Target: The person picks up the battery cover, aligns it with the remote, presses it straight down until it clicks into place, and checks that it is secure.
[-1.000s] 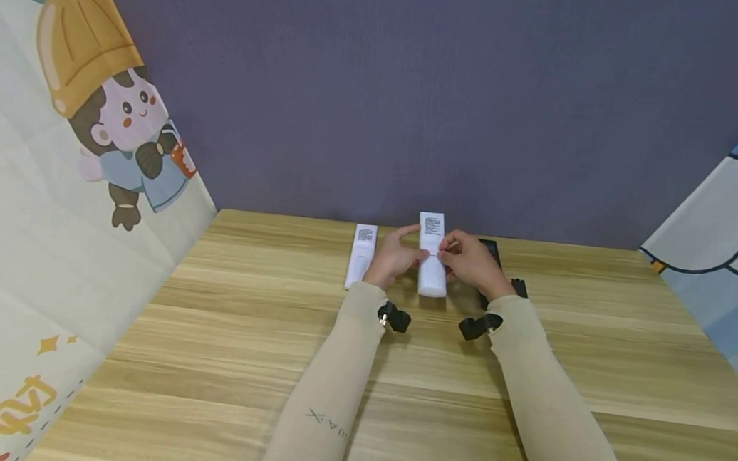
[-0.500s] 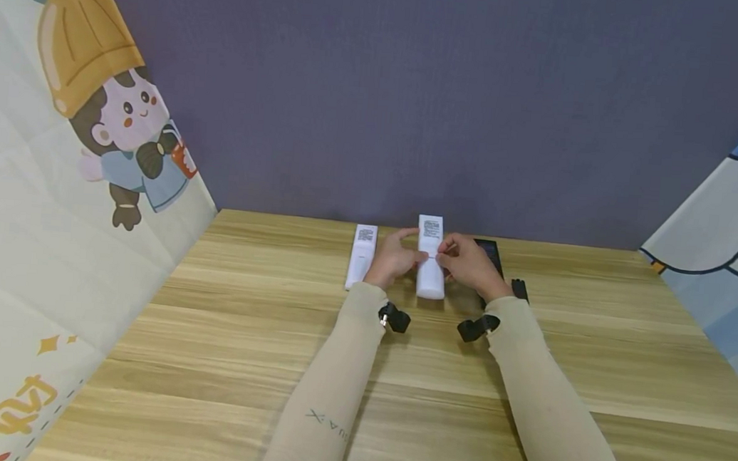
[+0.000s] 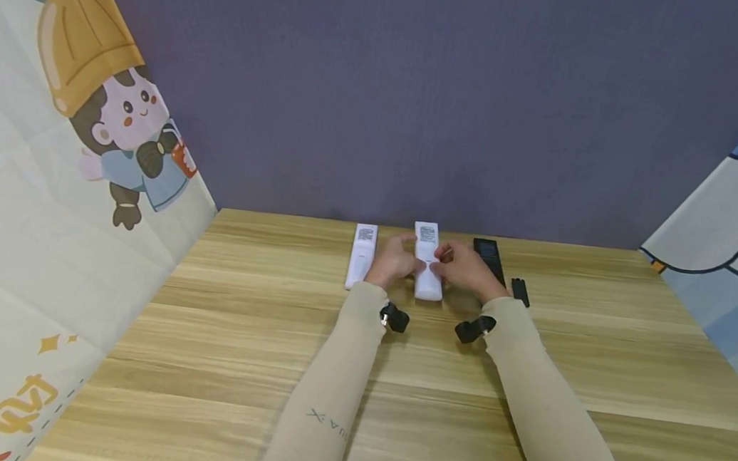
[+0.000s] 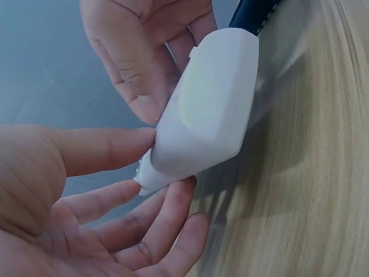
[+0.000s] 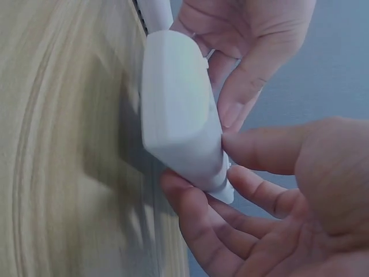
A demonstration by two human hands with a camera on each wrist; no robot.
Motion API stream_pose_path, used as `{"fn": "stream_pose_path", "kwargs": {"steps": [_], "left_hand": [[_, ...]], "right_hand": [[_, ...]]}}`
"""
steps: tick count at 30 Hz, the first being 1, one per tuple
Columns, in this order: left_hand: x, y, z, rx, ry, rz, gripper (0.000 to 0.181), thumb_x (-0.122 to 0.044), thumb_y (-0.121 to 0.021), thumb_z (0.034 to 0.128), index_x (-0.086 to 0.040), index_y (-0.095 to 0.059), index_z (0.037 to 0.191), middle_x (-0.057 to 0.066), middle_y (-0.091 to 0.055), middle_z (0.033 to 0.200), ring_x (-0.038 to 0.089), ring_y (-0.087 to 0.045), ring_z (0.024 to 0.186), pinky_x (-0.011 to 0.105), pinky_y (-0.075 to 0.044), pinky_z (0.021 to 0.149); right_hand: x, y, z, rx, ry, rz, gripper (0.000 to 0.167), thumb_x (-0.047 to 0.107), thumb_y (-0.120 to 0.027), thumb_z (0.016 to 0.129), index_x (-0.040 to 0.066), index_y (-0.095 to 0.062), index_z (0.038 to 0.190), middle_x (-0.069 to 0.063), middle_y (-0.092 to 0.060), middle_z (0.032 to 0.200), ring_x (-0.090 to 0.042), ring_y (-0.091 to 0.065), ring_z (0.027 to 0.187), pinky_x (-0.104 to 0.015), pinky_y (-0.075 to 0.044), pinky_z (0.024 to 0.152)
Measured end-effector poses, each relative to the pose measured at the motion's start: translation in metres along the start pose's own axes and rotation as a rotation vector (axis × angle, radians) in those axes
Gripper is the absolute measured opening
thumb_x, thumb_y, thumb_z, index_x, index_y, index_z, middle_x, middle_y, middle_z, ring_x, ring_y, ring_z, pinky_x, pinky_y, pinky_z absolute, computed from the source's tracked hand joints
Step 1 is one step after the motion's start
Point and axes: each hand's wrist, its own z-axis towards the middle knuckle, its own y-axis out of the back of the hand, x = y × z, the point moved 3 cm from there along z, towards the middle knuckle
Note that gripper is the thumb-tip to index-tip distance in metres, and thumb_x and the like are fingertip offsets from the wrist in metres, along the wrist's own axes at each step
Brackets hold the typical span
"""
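Note:
Between my two hands is a white remote control (image 3: 428,286), back side up with a printed label at its far end. My left hand (image 3: 394,262) grips its left edge, thumb on top and fingers beneath. From the other side, my right hand (image 3: 465,269) pinches it, the thumb near the middle of the back. Both wrist views show the white remote (image 4: 210,95) raised off the table, its rounded near end (image 5: 176,92) facing the cameras. Its button side is hidden.
A second white remote (image 3: 362,253) lies label up beside my left hand. Right of my right hand lie a black remote (image 3: 488,250), partly covered by that hand, and a small black cover-like piece (image 3: 520,291). A dark panel (image 3: 378,102) rises behind the wooden table (image 3: 259,337).
The held white remote has shifted slightly toward me and to the left. My right hand has moved a little left and nearer, showing more of the black remote and small black piece.

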Motion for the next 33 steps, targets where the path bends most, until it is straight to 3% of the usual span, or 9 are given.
{"fn": "stream_pose_path", "kwargs": {"steps": [3, 9, 17, 23, 33], "left_hand": [[0.0009, -0.0005, 0.0, -0.002, 0.002, 0.055, 0.072, 0.002, -0.077, 0.0807, -0.01, -0.053, 0.148, 0.011, -0.07, 0.106, 0.014, -0.056, 0.07, 0.028, -0.053, 0.069], [0.0016, -0.0022, 0.0017, 0.006, -0.017, 0.146, 0.07, 0.001, -0.078, 0.079, -0.01, -0.056, 0.145, 0.007, -0.067, 0.095, 0.013, -0.055, 0.07, 0.025, -0.048, 0.062], [0.0023, -0.0054, 0.005, -0.018, -0.02, 0.251, 0.069, 0.005, -0.076, 0.0743, -0.01, -0.06, 0.14, 0.012, -0.07, 0.106, 0.016, -0.053, 0.068, 0.026, -0.044, 0.059], [0.0021, -0.0069, 0.0062, -0.034, -0.031, 0.304, 0.067, 0.004, -0.074, 0.0748, -0.011, -0.061, 0.139, 0.012, -0.071, 0.106, 0.018, -0.055, 0.075, 0.025, -0.044, 0.063], [0.0009, -0.0092, 0.0086, -0.07, -0.05, 0.392, 0.058, -0.002, -0.076, 0.0793, -0.011, -0.065, 0.135, 0.01, -0.072, 0.108, 0.022, -0.06, 0.09, 0.031, -0.052, 0.079]], "right_hand": [[-0.0002, -0.0013, 0.0009, 0.011, 0.016, -0.009, 0.028, 0.011, -0.063, 0.098, -0.003, -0.054, 0.12, -0.025, -0.066, 0.116, -0.022, -0.065, 0.084, -0.026, -0.052, 0.068], [0.0009, -0.0031, 0.0018, 0.036, 0.022, -0.028, 0.031, 0.009, -0.064, 0.097, -0.006, -0.053, 0.122, -0.029, -0.065, 0.12, -0.024, -0.067, 0.089, -0.026, -0.054, 0.071], [0.0001, -0.0058, 0.0047, 0.062, 0.017, -0.053, 0.031, 0.009, -0.065, 0.097, -0.004, -0.051, 0.122, -0.031, -0.064, 0.125, -0.028, -0.07, 0.094, -0.032, -0.058, 0.075], [-0.0019, -0.0072, 0.0061, 0.035, 0.02, -0.117, 0.031, 0.01, -0.068, 0.095, -0.001, -0.053, 0.119, -0.027, -0.068, 0.121, -0.024, -0.069, 0.091, -0.029, -0.055, 0.075], [-0.0045, -0.0086, 0.0099, 0.034, -0.003, -0.111, 0.03, 0.011, -0.068, 0.096, 0.0, -0.053, 0.12, -0.025, -0.066, 0.123, -0.023, -0.068, 0.09, -0.029, -0.053, 0.074]]}}
